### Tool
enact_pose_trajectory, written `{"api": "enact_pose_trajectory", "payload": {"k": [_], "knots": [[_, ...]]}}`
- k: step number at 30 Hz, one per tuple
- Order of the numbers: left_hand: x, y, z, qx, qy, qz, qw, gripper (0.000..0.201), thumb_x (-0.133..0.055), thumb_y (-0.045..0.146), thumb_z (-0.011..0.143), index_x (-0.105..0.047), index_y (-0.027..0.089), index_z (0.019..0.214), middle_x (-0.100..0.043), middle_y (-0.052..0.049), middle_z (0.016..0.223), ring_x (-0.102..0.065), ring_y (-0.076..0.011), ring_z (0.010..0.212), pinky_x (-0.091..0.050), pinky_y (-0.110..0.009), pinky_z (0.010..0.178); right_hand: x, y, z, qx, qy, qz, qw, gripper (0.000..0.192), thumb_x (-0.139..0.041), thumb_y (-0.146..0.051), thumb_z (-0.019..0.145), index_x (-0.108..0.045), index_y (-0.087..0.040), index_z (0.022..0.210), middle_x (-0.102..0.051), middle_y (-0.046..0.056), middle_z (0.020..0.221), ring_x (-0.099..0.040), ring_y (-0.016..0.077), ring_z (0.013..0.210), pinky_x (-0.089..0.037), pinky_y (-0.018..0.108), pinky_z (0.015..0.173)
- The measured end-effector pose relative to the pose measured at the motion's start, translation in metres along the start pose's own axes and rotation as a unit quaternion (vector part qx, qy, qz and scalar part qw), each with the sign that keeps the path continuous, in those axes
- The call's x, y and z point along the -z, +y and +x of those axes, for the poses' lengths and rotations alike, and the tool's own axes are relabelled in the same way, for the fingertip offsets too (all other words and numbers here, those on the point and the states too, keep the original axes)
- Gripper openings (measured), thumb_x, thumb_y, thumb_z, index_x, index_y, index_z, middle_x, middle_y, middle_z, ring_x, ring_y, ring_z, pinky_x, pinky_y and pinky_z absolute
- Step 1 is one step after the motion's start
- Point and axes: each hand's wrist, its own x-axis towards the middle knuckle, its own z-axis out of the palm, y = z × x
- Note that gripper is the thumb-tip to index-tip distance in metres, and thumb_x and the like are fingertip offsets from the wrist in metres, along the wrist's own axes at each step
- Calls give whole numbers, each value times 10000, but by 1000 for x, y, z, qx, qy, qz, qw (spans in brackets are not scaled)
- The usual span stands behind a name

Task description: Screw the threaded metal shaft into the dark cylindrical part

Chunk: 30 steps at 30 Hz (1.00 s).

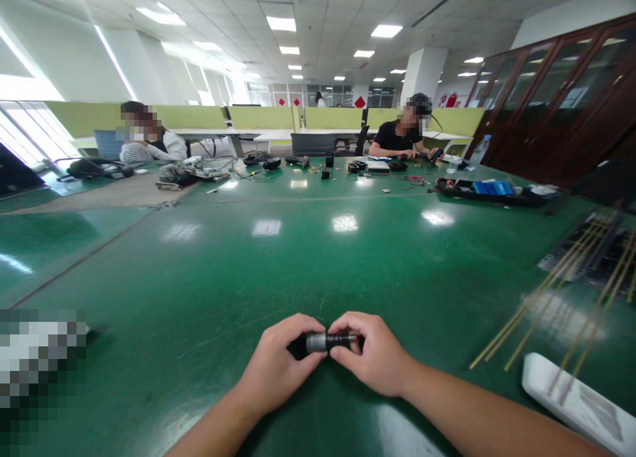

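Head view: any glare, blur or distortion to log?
Head view: ceiling lights leave white reflections on the green table; head view: the left window is washed out; head view: the cabinet tilts, likely lens distortion; head view: the cylindrical part between left hand and right hand looks slightly soft, fine detail unclear.

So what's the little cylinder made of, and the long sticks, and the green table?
Little cylinder: grey part probably metal, from its dull sheen; black part maybe plastic or rubber.
Long sticks: perhaps bamboo, from their thin, yellowish look; finish too blurred to tell.
Green table: a smooth, glossy covering, maybe plastic, since light reflects off it.
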Motion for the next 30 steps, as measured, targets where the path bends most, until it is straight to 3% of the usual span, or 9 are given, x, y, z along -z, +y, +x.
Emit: {"api": "enact_pose_trajectory", "payload": {"k": [7,18,30], "knots": [[-1,-6,-1,6,27,1,1000,270,-747,168,815,-674,281,1048,-692,11,1024,-652,-165,952,-502,-274,874,0,0,0,-11,9,-14,1000,185,-717,-241,799,-730,-196,978,-561,-28,658,-465,106,551,-344,238,548],[-3,-9,-1,7,22,21,1000,267,-771,236,811,-691,298,1058,-708,9,1032,-670,-180,954,-524,-289,876,2,3,0,-7,6,-4,1000,133,-695,-245,850,-746,-207,967,-688,8,816,-559,131,665,-389,244,600],[-2,-7,-1,3,25,26,999,264,-776,223,789,-707,290,1035,-719,10,999,-682,-179,926,-539,-282,855,4,0,-1,2,8,-14,1000,110,-700,-232,850,-758,-207,940,-691,6,795,-580,137,683,-395,253,626]]}}
